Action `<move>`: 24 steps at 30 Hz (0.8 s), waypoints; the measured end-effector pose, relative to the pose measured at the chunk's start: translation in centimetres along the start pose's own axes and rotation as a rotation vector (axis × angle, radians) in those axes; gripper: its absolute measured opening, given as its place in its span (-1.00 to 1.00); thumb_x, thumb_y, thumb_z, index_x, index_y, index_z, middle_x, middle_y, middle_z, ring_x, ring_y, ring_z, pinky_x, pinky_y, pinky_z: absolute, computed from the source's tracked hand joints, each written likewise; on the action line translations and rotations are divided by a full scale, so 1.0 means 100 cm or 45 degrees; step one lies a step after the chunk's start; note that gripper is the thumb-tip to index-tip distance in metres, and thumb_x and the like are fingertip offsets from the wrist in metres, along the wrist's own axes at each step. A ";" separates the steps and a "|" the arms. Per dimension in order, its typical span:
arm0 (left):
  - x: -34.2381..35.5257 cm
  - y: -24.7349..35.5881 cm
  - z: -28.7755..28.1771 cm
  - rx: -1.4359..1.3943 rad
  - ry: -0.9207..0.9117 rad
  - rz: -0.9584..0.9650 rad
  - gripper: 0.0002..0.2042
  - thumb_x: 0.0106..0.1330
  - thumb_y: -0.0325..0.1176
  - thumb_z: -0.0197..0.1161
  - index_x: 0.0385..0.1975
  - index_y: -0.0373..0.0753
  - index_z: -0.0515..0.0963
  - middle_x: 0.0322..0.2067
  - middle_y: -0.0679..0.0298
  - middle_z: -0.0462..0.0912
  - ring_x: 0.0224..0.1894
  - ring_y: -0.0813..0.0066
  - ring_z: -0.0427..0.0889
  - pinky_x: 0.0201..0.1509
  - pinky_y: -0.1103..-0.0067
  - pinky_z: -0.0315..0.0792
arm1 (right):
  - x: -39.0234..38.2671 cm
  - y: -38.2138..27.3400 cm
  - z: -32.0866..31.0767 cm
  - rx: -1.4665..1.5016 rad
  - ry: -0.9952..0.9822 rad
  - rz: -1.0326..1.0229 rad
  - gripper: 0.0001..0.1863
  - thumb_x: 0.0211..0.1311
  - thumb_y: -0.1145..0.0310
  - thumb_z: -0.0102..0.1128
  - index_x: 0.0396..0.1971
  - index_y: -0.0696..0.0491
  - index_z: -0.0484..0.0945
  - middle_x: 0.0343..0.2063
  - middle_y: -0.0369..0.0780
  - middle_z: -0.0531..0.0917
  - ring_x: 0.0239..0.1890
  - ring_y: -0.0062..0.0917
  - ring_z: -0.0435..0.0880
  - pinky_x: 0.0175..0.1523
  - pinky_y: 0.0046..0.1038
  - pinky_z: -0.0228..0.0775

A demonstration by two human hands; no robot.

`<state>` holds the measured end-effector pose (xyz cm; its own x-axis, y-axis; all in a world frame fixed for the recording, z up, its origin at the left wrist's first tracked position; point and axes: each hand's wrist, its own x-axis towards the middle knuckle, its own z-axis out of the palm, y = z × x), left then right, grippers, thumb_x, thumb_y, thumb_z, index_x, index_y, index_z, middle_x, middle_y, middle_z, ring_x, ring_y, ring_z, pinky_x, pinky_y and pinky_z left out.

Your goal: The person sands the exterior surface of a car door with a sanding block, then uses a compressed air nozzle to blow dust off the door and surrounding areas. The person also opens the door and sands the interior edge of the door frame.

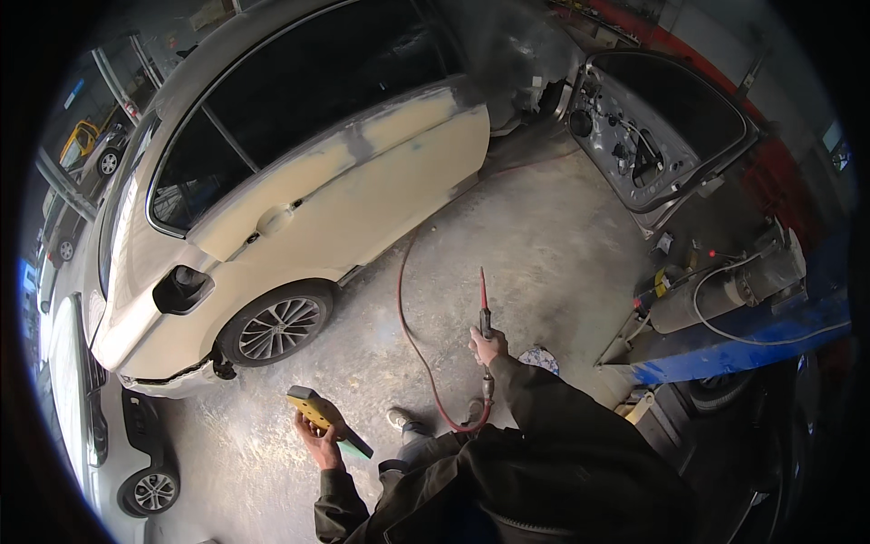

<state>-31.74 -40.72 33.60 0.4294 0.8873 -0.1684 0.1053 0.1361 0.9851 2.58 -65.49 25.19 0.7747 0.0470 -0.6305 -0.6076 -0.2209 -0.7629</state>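
My left hand (319, 446) is wrapped round a sanding block (313, 405) with a yellow body, dark ends and a greenish lower face, held at a tilt over the floor. In my right hand (490, 347) is an air blow gun (484, 313), its long red nozzle aimed away from me toward the top of the view. A red air hose (402, 304) joins its lower end, loops near my feet and runs off under the car. Beyond both hands stands a car (353, 204) with cream, patchy, sanded-looking panels; neither hand touches it.
A detached-looking door (625, 136) with bare inner metal stands at the far right. Nearer, a grey cylinder (698, 301) lies by a blue beam (743, 349). The car's rear wheel (279, 328) is ahead. A white car (127, 444) is at the left. Concrete floor (544, 236) lies between.
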 end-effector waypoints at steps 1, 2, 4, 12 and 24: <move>-0.013 0.000 0.012 -0.012 -0.003 -0.051 -0.11 0.02 -0.67 0.19 0.50 -0.16 0.12 0.26 0.19 0.40 0.24 0.27 0.46 0.36 0.36 0.36 | 0.007 0.000 -0.020 0.075 0.022 0.022 -0.62 0.36 0.04 0.42 -0.36 0.06 0.59 -0.64 -0.28 0.63 -0.80 -0.59 0.45 -0.72 -0.44 0.20; -0.026 0.001 0.020 -0.013 -0.009 -0.085 -0.11 0.02 -0.66 0.19 0.49 -0.17 0.12 0.27 0.18 0.40 0.24 0.26 0.46 0.35 0.36 0.37 | 0.010 0.001 -0.033 0.154 -0.068 0.059 -0.61 0.36 0.03 0.42 -0.41 0.06 0.57 -0.64 -0.28 0.61 -0.80 -0.60 0.42 -0.71 -0.46 0.19; -0.047 0.004 0.031 -0.052 -0.050 -0.086 -0.16 0.07 -0.61 0.19 0.48 -0.23 0.14 0.24 0.17 0.45 0.23 0.29 0.49 0.34 0.40 0.37 | 0.008 0.007 -0.046 0.201 -0.314 0.093 -0.59 0.36 0.02 0.42 -0.46 0.06 0.56 -0.64 -0.29 0.59 -0.80 -0.60 0.40 -0.69 -0.46 0.19; -0.075 0.032 0.049 -0.448 -0.100 -0.169 -0.62 0.32 -0.32 0.09 0.12 -0.26 0.47 -0.12 0.23 0.64 0.01 0.29 0.65 0.19 0.39 0.48 | -0.003 0.041 -0.043 -0.034 -0.471 0.045 -0.52 0.36 0.02 0.39 -0.57 0.09 0.51 -0.71 -0.32 0.50 -0.78 -0.57 0.44 -0.65 -0.38 0.25; -0.111 0.041 0.020 -0.966 0.121 -0.450 -0.44 0.31 0.01 0.04 0.12 -0.32 0.56 -0.03 0.02 0.70 -0.02 0.08 0.70 0.16 0.20 0.58 | 0.035 0.085 -0.029 -0.141 -0.359 0.294 -0.52 0.33 0.05 0.43 -0.59 0.10 0.51 -0.72 -0.29 0.52 -0.77 -0.50 0.50 -0.66 -0.36 0.35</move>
<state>-34.29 -50.88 39.41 0.4035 0.7656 -0.5010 -0.4270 0.6418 0.6369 0.62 -70.02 16.95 0.5317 0.2466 -0.8103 -0.7259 -0.3603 -0.5859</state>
